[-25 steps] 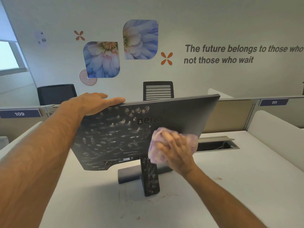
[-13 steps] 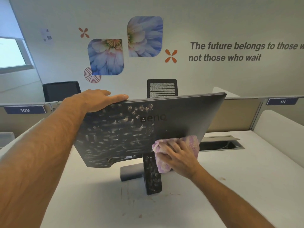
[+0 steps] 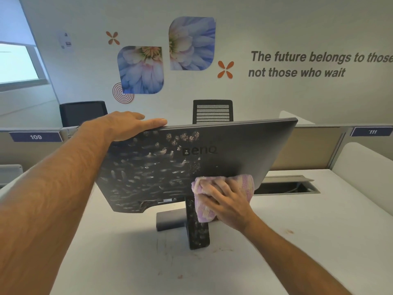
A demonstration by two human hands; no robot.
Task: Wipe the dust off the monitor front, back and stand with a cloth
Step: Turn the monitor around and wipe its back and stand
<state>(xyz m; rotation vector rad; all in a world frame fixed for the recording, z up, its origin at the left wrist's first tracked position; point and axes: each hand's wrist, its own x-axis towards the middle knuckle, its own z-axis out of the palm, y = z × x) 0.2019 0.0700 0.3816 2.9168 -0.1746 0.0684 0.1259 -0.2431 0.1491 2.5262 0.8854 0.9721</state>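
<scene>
Back-of-monitor wipe in progress, cloth low by the stand neck.

Monitor [image 3: 212, 158] stands on the white desk [image 3: 297, 241], rear panel facing the camera, tilted; right part looks clean, left part and stand [image 3: 196, 226] still covered in dusty smears. Right hand [image 3: 228, 204] grips the bunched pink cloth [image 3: 244, 184], fingers curled round it, pressing it on the panel's lower edge just beside the stand. Left hand [image 3: 131, 124] lies flat, fingers straight, on the top edge, steadying. Next likely: sweep left across the smears, then down the stand, keeping the top braced. Versus a second ago: cloth has dropped lower on the panel; left hand unchanged.
</scene>
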